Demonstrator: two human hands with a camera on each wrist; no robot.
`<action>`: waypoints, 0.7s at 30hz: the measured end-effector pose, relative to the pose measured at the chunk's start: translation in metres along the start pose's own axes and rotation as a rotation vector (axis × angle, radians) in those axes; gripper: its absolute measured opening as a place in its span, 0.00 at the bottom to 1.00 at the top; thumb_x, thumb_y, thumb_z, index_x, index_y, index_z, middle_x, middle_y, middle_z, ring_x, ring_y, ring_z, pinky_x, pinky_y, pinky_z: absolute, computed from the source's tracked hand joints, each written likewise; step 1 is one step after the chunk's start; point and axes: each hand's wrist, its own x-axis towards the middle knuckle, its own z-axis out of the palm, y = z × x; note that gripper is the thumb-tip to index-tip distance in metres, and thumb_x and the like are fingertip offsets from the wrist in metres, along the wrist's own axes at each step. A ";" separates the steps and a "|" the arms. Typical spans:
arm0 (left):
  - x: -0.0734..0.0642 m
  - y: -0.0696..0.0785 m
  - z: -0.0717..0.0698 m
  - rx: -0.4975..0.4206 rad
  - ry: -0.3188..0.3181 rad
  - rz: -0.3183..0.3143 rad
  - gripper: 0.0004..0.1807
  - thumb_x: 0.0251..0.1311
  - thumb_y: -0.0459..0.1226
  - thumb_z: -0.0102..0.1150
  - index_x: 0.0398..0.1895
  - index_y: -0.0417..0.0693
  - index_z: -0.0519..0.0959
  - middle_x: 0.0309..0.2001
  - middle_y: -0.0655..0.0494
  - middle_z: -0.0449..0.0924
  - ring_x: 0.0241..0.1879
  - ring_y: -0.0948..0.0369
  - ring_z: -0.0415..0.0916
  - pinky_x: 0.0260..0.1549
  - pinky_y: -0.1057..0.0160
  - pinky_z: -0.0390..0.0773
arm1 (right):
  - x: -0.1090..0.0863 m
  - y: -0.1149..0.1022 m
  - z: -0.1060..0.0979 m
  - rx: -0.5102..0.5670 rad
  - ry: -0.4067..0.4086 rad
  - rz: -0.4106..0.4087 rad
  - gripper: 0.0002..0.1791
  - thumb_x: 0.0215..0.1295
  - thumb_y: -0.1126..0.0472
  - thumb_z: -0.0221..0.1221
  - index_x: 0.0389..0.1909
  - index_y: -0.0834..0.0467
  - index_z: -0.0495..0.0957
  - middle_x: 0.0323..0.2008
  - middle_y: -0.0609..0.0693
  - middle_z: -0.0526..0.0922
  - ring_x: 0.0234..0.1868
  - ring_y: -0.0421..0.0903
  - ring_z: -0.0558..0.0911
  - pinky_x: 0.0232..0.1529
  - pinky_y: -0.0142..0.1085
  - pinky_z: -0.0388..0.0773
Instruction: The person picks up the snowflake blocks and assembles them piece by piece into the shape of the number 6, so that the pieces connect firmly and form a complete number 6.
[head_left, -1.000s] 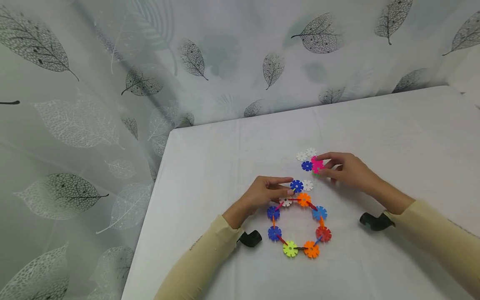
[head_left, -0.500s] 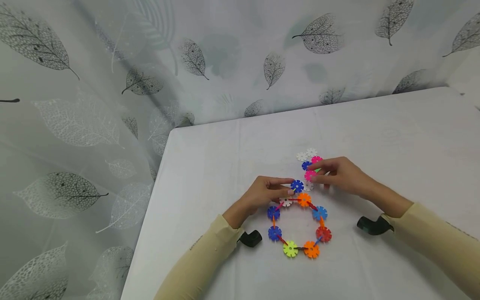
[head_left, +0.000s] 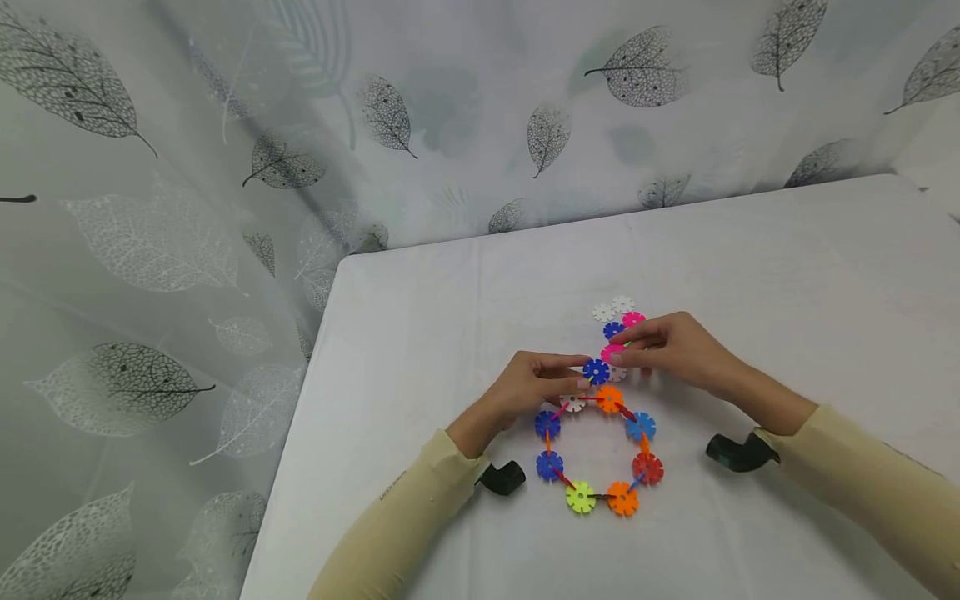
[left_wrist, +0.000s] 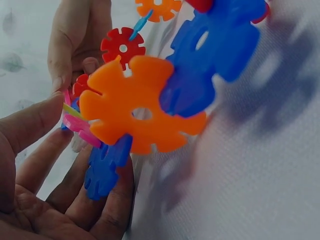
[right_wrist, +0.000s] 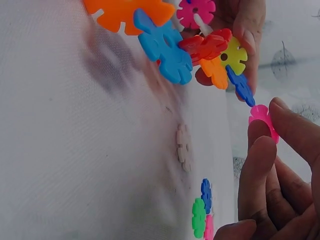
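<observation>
Slotted plastic snowflake discs in many colours are linked into a ring (head_left: 622,499). At its far side my left hand (head_left: 528,385) pinches a linked blue disc (head_left: 596,372) between thumb and fingers. My right hand (head_left: 675,346) pinches a pink disc (head_left: 611,353) by finger and thumb. In the right wrist view the edge of that pink disc (right_wrist: 260,114) meets the tip of the blue disc (right_wrist: 241,86). A large orange disc (left_wrist: 115,110) of the ring hides part of the left fingertips' work in the left wrist view.
A loose white disc (right_wrist: 184,147) lies under the right hand. Farther back are white (head_left: 602,313), blue (head_left: 613,331) and pink (head_left: 633,320) discs, plus a green one (right_wrist: 198,218). Dark curved wrist mounts (head_left: 741,452) hang by both sleeves. A leaf-print curtain (head_left: 450,125) borders the white table.
The right hand has picked the pink disc from the loose group and brought it left and nearer, up to the blue disc. The left hand and ring have hardly moved.
</observation>
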 end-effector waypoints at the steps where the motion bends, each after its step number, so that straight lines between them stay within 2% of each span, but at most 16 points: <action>1: 0.000 0.000 0.000 0.002 0.001 0.001 0.22 0.63 0.39 0.70 0.61 0.55 0.83 0.47 0.59 0.87 0.39 0.60 0.84 0.38 0.60 0.84 | 0.000 -0.001 0.000 -0.002 0.004 0.000 0.24 0.64 0.52 0.70 0.53 0.65 0.84 0.35 0.52 0.88 0.29 0.49 0.83 0.32 0.40 0.78; 10: -0.001 0.000 0.001 -0.011 0.010 0.009 0.21 0.63 0.38 0.70 0.60 0.54 0.84 0.46 0.59 0.88 0.41 0.61 0.84 0.38 0.61 0.83 | 0.003 -0.006 0.000 -0.038 0.026 0.049 0.26 0.60 0.47 0.72 0.50 0.63 0.86 0.33 0.51 0.89 0.30 0.50 0.84 0.31 0.40 0.78; 17: -0.001 0.000 0.001 0.005 0.009 0.019 0.22 0.62 0.39 0.71 0.60 0.54 0.84 0.46 0.60 0.87 0.41 0.61 0.84 0.38 0.61 0.83 | 0.004 -0.013 0.001 -0.076 0.010 0.068 0.28 0.57 0.43 0.73 0.46 0.63 0.87 0.32 0.50 0.88 0.29 0.49 0.84 0.30 0.41 0.78; 21: 0.000 -0.001 0.001 0.019 0.012 0.023 0.22 0.62 0.40 0.70 0.60 0.54 0.84 0.46 0.60 0.87 0.42 0.61 0.83 0.38 0.61 0.83 | 0.004 -0.014 0.002 -0.083 0.009 0.057 0.26 0.60 0.42 0.71 0.45 0.61 0.88 0.33 0.50 0.88 0.29 0.50 0.83 0.29 0.40 0.77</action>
